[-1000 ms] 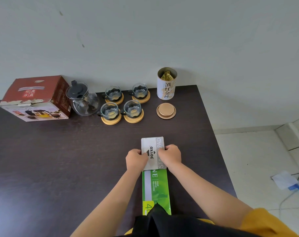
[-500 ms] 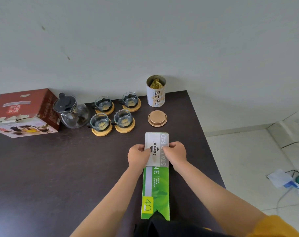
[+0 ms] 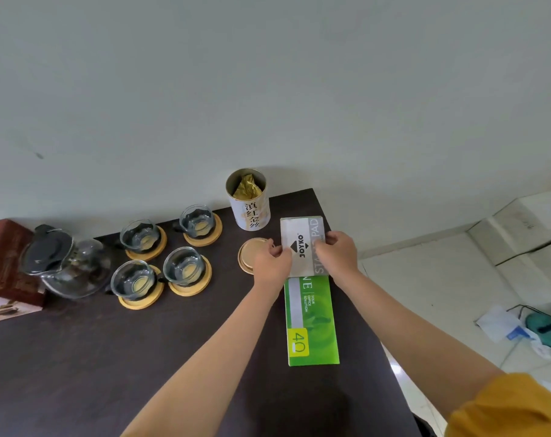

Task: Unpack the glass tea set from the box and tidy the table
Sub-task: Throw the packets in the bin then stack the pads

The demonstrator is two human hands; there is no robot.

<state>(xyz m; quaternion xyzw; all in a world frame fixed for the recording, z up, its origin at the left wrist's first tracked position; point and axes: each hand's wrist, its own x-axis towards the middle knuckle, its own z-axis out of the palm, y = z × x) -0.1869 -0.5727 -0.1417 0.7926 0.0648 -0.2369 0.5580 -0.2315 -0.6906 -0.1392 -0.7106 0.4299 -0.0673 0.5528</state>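
1. Both hands are on the grey stamp-pad box [image 3: 302, 246]: the left hand [image 3: 272, 261] pinches its left edge with curled fingers, and the right hand [image 3: 339, 255] grips the right edge the same way. The small box rides on the far end of the green box [image 3: 310, 320].
2. Where's the tea set? Already out, at about 9 o'clock from the hands: the glass teapot [image 3: 67, 266] stands by the red carton [image 3: 6, 269], with four glass cups [image 3: 160, 250] on their cork coasters just right of it.
3. Tidying seems to be the step, squaring the stack near the table's [image 3: 110, 357] right edge. Keep the push level so the grey box doesn't slip off the green one.
4. Watch 12 o'clock: the open tea tin [image 3: 249, 200] stands close ahead and would tip easily if nudged.
5. The cork lid [image 3: 250, 255] lies against the left knuckles; steer clear, or cap the tin next.
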